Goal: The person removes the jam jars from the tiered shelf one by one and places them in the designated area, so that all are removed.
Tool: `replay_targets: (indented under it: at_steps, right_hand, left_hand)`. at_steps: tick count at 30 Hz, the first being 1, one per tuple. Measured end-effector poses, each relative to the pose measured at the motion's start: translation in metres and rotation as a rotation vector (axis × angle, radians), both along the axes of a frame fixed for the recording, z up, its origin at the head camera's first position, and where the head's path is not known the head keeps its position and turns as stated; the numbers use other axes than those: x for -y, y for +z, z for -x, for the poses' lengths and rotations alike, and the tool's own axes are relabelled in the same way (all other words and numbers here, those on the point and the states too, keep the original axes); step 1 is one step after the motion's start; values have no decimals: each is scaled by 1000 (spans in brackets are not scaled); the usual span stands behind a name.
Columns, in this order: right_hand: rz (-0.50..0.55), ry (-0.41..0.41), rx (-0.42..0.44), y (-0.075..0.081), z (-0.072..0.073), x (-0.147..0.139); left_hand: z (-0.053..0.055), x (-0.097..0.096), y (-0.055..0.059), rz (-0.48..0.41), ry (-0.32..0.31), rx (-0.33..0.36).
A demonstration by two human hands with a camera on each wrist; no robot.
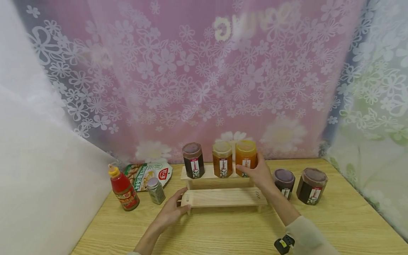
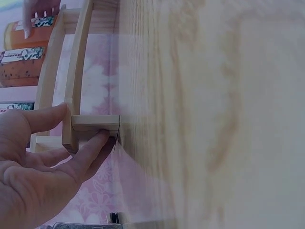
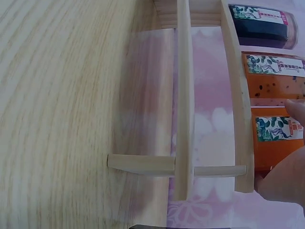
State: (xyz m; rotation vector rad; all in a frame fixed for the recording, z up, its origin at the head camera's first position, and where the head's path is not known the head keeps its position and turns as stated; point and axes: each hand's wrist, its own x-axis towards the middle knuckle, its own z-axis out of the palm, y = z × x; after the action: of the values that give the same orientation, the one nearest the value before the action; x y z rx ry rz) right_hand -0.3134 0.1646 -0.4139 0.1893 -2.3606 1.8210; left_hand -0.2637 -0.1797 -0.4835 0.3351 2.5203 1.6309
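A two-step wooden rack (image 1: 223,198) stands on the table, with three jars in a row on its upper step. At the right end of that step, my right hand (image 1: 256,173) grips a jar with orange contents and a yellow lid (image 1: 246,154). Beside it stands an amber jar with dark specks (image 3: 276,88), and at the left end a dark purple jar (image 1: 193,161). My left hand (image 1: 173,210) holds the left end of the lower step, thumb on its front edge and fingers against the side leg (image 2: 95,121). Nothing stands on the lower step.
Two more dark jars, one nearer (image 1: 283,182) and one farther right (image 1: 312,186), stand right of the rack. On the left are a red sauce bottle (image 1: 124,189), a small spice jar (image 1: 156,191) and a food packet (image 1: 148,175). A flowered curtain (image 1: 204,81) hangs behind.
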Motion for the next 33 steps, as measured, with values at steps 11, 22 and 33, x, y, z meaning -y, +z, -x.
replay_targets:
  at_steps: [11,22,33]
  right_hand:
    - [-52,-10,-8,-1,-3,-4]
    - [-142,-13,-78,1,-24,-9]
    - [-144,-16,-95,2,-43,-14]
  left_hand:
    - [0,0,-1,-10,-10,-2]
    - [-1,1,0,-4,-6,-8]
    - [-2,0,0,-7,-7,-5]
